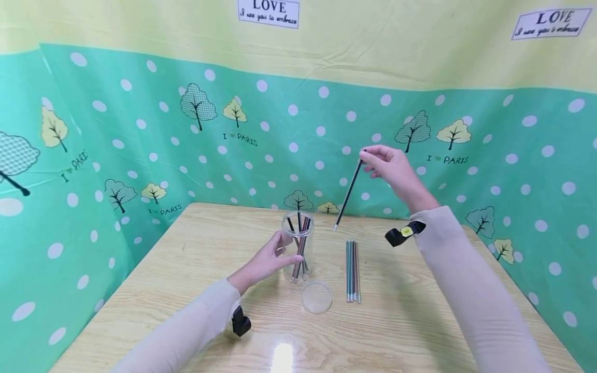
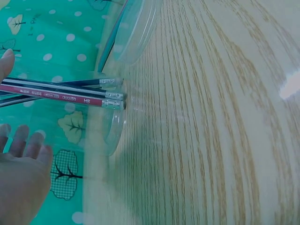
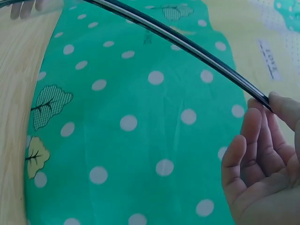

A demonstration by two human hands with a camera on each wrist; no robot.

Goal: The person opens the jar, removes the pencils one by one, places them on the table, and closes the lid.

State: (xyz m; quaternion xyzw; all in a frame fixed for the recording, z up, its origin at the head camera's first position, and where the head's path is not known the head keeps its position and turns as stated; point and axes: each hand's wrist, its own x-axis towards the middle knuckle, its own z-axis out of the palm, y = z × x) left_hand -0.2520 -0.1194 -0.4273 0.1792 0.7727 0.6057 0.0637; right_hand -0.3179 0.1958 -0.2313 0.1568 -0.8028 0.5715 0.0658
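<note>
My right hand (image 1: 389, 168) pinches a black pencil (image 1: 350, 191) by its top end, between thumb and fingertips. The pencil slants down to the left above the table, eraser end lowest. Across the right wrist view the same pencil (image 3: 187, 44) runs up to the left from the hand (image 3: 267, 164). My left hand (image 1: 266, 261) grips a clear jar (image 1: 305, 217), thumb at the front and fingers on its left side. Several pencils (image 1: 300, 254) lean inside it. In the left wrist view one of these pencils (image 2: 56, 95) is red, with its eraser end at the jar's bottom.
A clear round lid (image 1: 317, 297) lies on the wooden table (image 1: 200, 248) in front of the jar. To the right of the jar several pencils (image 1: 353, 272) lie side by side. A green dotted curtain (image 1: 261, 155) hangs behind and along the sides.
</note>
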